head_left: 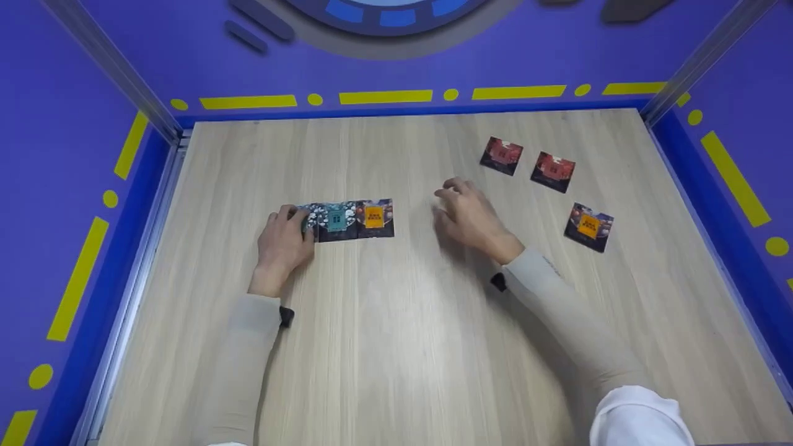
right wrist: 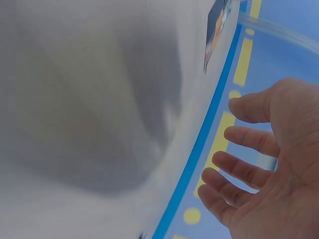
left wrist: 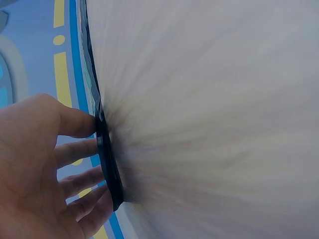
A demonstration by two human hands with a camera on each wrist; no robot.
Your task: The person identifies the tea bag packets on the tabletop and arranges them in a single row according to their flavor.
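Three square packets lie edge to edge in a row: an orange-labelled packet (head_left: 375, 218) at the right, a teal-labelled packet (head_left: 337, 220) in the middle, and a leftmost one mostly covered by the left hand (head_left: 285, 244). In the left wrist view, the thumb and fingertips of the left hand (left wrist: 55, 164) touch the edge of a dark packet (left wrist: 110, 169). The right hand (head_left: 474, 220) hovers to the right of the row with nothing in it; its fingers (right wrist: 244, 167) are loosely spread in the right wrist view.
Two red packets, one (head_left: 502, 155) beside the other (head_left: 553, 172), lie at the back right of the wooden table (head_left: 396, 347). Nearer and further right is another orange-labelled packet (head_left: 589, 227). Blue-purple panels (head_left: 396, 77) with yellow marks enclose the back and sides.
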